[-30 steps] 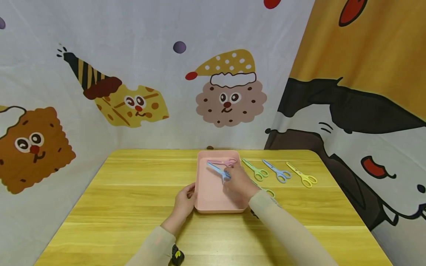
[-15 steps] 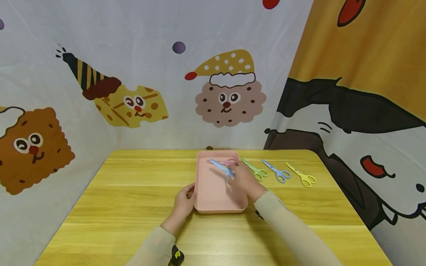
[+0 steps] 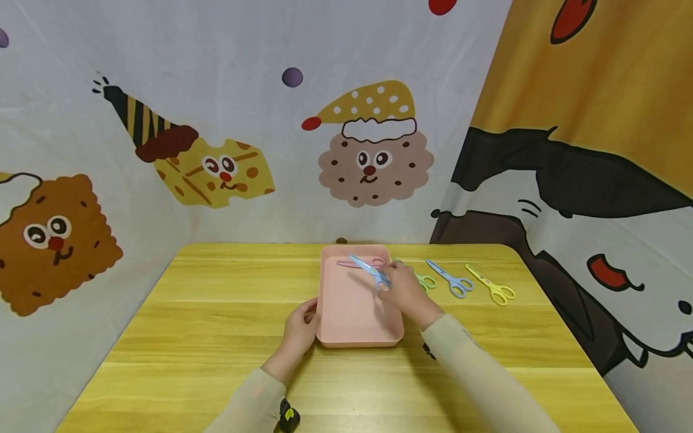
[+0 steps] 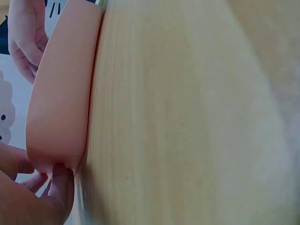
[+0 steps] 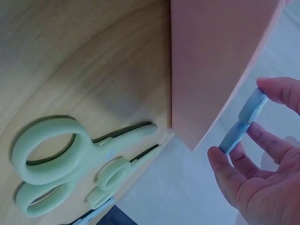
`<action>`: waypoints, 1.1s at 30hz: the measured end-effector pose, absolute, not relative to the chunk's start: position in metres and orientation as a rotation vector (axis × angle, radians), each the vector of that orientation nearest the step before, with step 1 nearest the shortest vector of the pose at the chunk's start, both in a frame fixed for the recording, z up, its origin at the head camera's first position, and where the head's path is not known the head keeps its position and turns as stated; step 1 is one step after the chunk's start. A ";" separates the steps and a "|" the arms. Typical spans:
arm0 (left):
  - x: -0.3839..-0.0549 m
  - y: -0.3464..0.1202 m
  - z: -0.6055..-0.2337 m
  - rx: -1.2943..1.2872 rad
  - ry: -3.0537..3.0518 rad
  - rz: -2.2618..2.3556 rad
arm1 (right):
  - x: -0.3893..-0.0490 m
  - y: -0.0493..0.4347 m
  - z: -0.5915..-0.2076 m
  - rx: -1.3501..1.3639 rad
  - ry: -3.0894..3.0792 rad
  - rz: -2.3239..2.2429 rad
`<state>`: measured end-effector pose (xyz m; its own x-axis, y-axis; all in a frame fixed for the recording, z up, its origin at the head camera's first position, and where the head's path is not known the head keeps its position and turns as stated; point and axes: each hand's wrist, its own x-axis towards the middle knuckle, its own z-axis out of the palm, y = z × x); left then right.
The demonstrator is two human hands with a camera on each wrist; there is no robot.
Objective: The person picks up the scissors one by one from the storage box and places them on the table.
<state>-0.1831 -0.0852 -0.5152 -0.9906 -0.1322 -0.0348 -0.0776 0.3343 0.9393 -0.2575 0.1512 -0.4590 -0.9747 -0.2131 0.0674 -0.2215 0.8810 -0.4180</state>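
Observation:
My right hand [image 3: 408,291] pinches a pair of light blue scissors [image 3: 368,269] by the handle loops, holding them over the far right part of a pink tray [image 3: 352,313]. In the right wrist view, thumb and fingers press the two loops [image 5: 234,136] from opposite sides. Inside the tray lies a pair of pink scissors [image 3: 344,263], partly covered by the blue blades. Against the tray's left side, my left hand [image 3: 300,328] holds the outer wall. Its thumb and fingers meet the tray's corner in the left wrist view.
Right of the tray lie green scissors [image 3: 428,281], blue scissors [image 3: 446,274] and yellow scissors [image 3: 483,279]. Another green pair [image 5: 86,147], nearer the camera, shows in the right wrist view. The wooden table [image 3: 227,300] backs onto a cartoon-printed curtain [image 3: 233,48].
My right hand has shifted right with the light blue scissors, drawing them toward the tray's right rim. The sleeve now hides the nearer green scissors in the head view. My left hand stays put.

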 end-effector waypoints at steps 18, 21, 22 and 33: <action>-0.182 -0.086 -0.515 0.222 -2.513 -1.823 | -0.249 0.182 -0.454 0.290 -3.007 0.764; -0.182 -0.086 -0.515 0.203 -2.516 -1.818 | -0.248 0.187 -0.454 0.281 -2.992 0.744; -0.182 -0.086 -0.516 0.193 -2.517 -1.814 | -0.247 0.189 -0.454 0.284 -2.987 0.741; -0.179 -0.086 -0.511 0.118 -2.469 -1.782 | -0.242 0.206 -0.457 0.259 -2.954 0.768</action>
